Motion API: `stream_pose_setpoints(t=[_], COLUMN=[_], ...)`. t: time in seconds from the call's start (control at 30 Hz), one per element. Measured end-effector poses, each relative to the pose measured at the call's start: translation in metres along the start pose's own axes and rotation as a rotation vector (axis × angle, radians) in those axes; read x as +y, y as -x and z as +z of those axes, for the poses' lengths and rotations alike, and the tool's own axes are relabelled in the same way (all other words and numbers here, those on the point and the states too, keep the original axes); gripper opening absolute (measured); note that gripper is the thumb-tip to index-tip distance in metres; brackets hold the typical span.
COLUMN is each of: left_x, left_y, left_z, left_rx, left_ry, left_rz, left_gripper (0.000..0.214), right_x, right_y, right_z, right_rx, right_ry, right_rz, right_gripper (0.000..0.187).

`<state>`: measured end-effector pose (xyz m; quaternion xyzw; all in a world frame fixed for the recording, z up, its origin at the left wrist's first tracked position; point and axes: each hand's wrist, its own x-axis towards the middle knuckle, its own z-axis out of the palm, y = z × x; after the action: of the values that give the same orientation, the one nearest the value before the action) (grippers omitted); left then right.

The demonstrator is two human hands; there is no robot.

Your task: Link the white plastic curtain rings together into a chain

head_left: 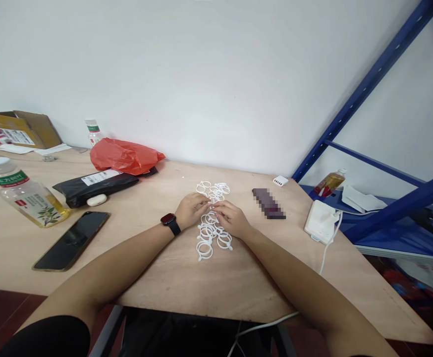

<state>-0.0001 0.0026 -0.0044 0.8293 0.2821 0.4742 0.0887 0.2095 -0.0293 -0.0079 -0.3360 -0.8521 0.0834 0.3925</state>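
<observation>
On the tabletop [179,277]: white rings [208,230], strewn beyond, between and nearer than left hand [193,208] and right hand [233,219]; fingertips [221,205] close together, cannot tell whether pinching any.

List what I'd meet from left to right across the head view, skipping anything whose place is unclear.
Big green-labelled bottle, small white oval object, black wristwatch, white rings, pixelated dark object, white box with a cable.

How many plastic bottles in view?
3: front-left bottle on the table, rear bottle behind the red plastic bag, right bottle on the blue rack. Others may be hidden.
</observation>
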Motion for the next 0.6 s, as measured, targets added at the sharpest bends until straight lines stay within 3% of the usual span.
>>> stream_pose_setpoints(t=[0.4, 0.6], left_x=[0.0066, 0.0079], left_y=[-0.0021, -0.0035], left_z=[-0.0027, -0.0035], left_rx=[-0.028, -0.009], left_ry=[-0.047, -0.053], left_rz=[0.018, -0.014], left_gripper=[0.020, 0.020], right_x=[-0.0010, 0.0079], right_y=[-0.0012, -0.0034], right_z=[0.0001, -0.0010], right_rx=[0.016, 0.097], right_ry=[-0.021, 0.056], right_rz=[0.025, 0.215], right_gripper=[0.022, 0.025])
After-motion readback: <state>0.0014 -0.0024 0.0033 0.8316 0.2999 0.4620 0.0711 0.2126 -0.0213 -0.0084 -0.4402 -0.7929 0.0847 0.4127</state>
